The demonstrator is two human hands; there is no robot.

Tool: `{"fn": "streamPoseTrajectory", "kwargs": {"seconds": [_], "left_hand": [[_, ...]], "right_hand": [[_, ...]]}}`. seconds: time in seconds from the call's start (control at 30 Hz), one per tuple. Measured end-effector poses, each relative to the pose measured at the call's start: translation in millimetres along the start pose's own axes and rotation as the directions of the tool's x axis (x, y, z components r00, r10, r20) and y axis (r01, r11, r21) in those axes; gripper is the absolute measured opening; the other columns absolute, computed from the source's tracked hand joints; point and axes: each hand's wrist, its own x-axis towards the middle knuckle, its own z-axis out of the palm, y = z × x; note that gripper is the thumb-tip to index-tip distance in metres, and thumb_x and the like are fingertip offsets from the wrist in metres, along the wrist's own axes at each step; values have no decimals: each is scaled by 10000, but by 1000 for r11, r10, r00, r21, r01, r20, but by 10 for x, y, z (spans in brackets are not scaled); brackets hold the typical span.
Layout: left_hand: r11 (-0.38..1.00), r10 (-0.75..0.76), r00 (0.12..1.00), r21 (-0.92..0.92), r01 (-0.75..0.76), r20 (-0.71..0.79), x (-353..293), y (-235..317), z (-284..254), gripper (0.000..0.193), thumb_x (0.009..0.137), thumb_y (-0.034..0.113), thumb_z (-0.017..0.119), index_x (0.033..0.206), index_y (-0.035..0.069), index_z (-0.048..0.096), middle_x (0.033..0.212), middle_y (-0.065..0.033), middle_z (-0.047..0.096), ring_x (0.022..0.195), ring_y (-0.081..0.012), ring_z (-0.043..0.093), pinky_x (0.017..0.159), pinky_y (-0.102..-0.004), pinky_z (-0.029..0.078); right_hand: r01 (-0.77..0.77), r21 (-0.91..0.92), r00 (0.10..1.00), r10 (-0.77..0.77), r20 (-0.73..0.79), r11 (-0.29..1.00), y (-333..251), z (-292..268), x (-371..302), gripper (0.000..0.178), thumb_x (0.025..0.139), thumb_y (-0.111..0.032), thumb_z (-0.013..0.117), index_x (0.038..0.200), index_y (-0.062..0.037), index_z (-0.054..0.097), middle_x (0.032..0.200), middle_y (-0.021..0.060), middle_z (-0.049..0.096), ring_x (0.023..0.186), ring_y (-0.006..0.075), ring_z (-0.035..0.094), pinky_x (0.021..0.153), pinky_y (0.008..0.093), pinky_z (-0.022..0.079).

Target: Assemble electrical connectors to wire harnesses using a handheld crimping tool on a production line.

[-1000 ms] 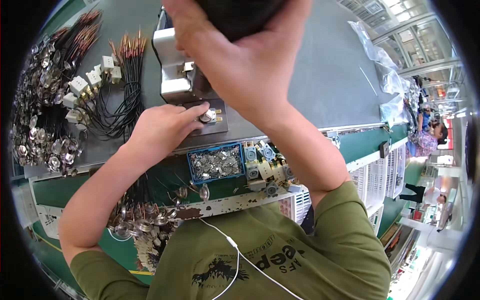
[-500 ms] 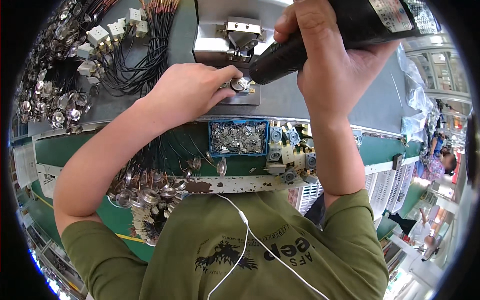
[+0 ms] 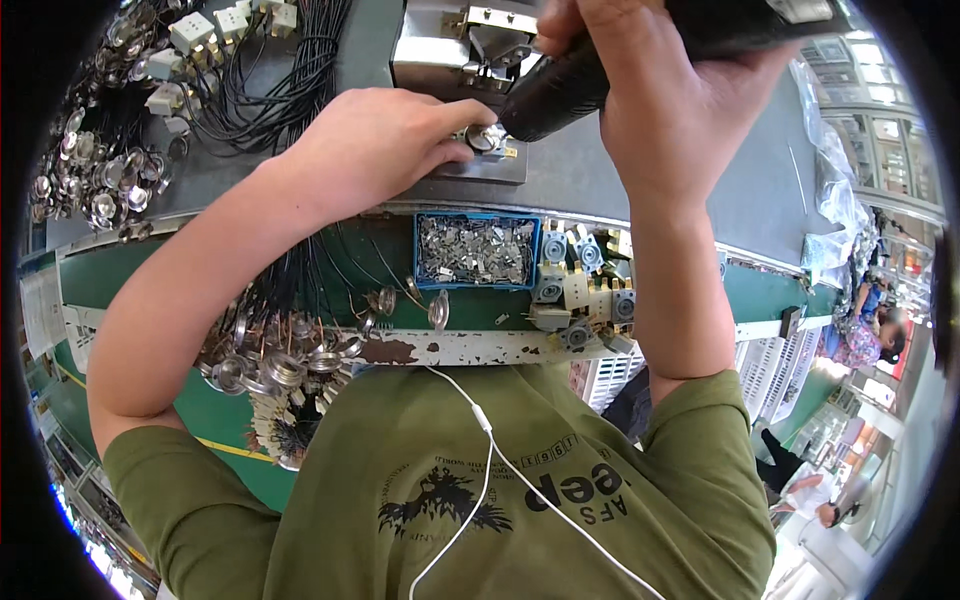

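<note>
Left hand (image 3: 375, 140) is down on the grey bench, fingers (image 3: 452, 150) curled and pinching a small round metal disc part (image 3: 487, 137) right at their tips, pressing it onto a little metal plate fixture (image 3: 485, 166). Right hand (image 3: 660, 95) is wrapped tight around the black body of an electric screwdriver (image 3: 560, 90), whose dark nose angles down to the left and meets that disc just beyond the left fingertips. Just past the fingers of both hands sits a boxy steel jig (image 3: 455, 50) with a clamp on top. Nearer the body than the fingers, a blue tray of small metal clips (image 3: 476, 250) rests on the green edge of the workbench (image 3: 770, 290), and just to its right, under the right wrist, is a cluster of grey and cream terminal blocks (image 3: 580, 290). Under the left forearm hangs a bunch of round metal discs on wires (image 3: 280, 365). Far out to the left of the left fingers, black wire leads with white connectors (image 3: 215, 45) spread over the bench, with more shiny discs (image 3: 85, 185) beside them. A white earphone cable (image 3: 480, 420) runs down the olive shirt.
</note>
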Motion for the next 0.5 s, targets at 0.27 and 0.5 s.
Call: {"fn": "streamPoseTrajectory", "kwargs": {"seconds": [0.27,0.5], "left_hand": [[1000,12,1000,-1,-12,-8,-8,-41,62,328,994,320,630,1288,176,618,937,-105,726,904,-332,710,754,-456,564],[999,28,999,48,-26,-40,-19,-8,55,331,995,309,626,1296,172,618,959,-104,728,908,-325,713,744,-449,567]], "right_hand": [[-53,110,988,68,-139,993,-228,223,-94,231,875,53,773,1071,44,650,894,89,717,710,137,702,602,257,573],[178,184,978,-153,-140,967,-149,287,-121,255,895,28,761,1106,67,624,942,118,717,757,148,707,594,263,574]]}}
